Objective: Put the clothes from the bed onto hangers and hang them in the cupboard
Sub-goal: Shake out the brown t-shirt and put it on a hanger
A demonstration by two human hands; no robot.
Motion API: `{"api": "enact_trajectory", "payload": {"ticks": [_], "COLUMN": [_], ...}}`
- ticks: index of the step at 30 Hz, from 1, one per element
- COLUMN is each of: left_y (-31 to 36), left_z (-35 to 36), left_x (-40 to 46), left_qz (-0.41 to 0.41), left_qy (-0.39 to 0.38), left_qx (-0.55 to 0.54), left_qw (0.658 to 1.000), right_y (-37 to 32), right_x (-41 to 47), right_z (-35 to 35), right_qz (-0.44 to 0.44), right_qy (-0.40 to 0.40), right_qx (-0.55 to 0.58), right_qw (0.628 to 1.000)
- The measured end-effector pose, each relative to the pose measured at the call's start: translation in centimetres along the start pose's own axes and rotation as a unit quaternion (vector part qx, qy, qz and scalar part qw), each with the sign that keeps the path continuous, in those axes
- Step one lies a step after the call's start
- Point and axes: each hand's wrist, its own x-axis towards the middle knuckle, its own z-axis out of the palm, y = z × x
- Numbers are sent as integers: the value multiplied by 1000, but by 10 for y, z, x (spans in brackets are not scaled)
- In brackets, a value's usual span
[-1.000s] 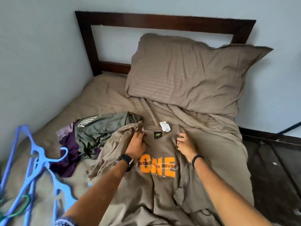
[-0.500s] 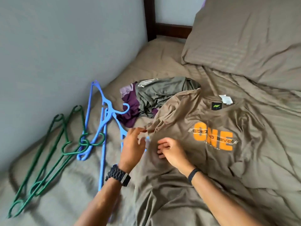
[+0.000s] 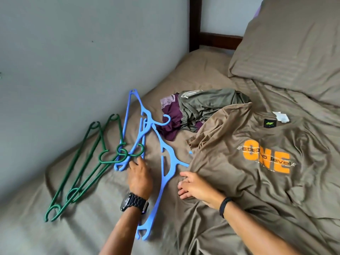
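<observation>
1. Three garments lie on the bed: a taupe-brown T-shirt with an orange "ONE" print (image 3: 257,162), spread flat, front up, in the middle-right; a crumpled olive-green shirt with white lettering (image 3: 207,103) just beyond its left sleeve; and a bunched dark purple garment (image 3: 172,124), partly under the olive one.
2. Blue plastic hangers (image 3: 141,129) lie overlapped near the wall; at least two show, and the exact count is unclear where they cross. The nearest one runs between the two forearms, with one end tucked under the T-shirt's edge.
3. Green plastic hangers (image 3: 82,172) lie further left along the wall, about three, their hooks tangled with a blue hook.
4. Left hand (image 3: 139,178), wearing a dark wristwatch, reaches palm down with fingers loosely extended; the fingertips touch the blue hangers' lower ends, grasping nothing.
5. Right hand (image 3: 195,186), with a black wristband, rests on the T-shirt's left edge, fingers bent around the cloth.
6. One striped taupe pillow (image 3: 287,45) leans at the dark wooden headboard (image 3: 196,24).
7. The grey wall (image 3: 73,52) borders the bed on the left. Bare taupe bedsheet (image 3: 92,227) lies open at the near left, and between pillow and clothes.
</observation>
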Motion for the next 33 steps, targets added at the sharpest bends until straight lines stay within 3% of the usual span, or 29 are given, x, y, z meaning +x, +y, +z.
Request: {"api": "enact_trajectory", "payload": {"ticks": [5, 10, 13, 15, 20, 26, 30, 33], "left_y": [-23, -40, -38, -30, 16, 90, 125, 156], "left_z": [-18, -43, -50, -43, -4, 8, 14, 26], "left_x": [26, 30, 17, 6, -19, -42, -43, -43], "left_qz": [-76, -166, -169, -174, -159, -124, -101, -73], "left_qy": [-46, -89, -96, -100, -105, -123, -170, -202], "left_qx": [-124, -323, -397, -429, -519, -611, -619, -603], "left_qw": [988, 928, 897, 881, 833, 772, 760, 768], "right_y": [-10, -25, -37, -44, -53, -71, -72, -70], "right_x": [-9, -17, -23, -26, -29, -45, -57, -66], "right_z": [10, 35, 49, 54, 45, -25, -86, -125], "right_qz": [9, -27, -84, -132, -188, -160, -111, -102], "right_qy": [-23, -38, -56, -64, 69, 174, 238, 258], "right_qx": [41, 35, 102, 87, 21, 2, -111, -58], "right_qw": [999, 998, 990, 985, 979, 972, 959, 959]}}
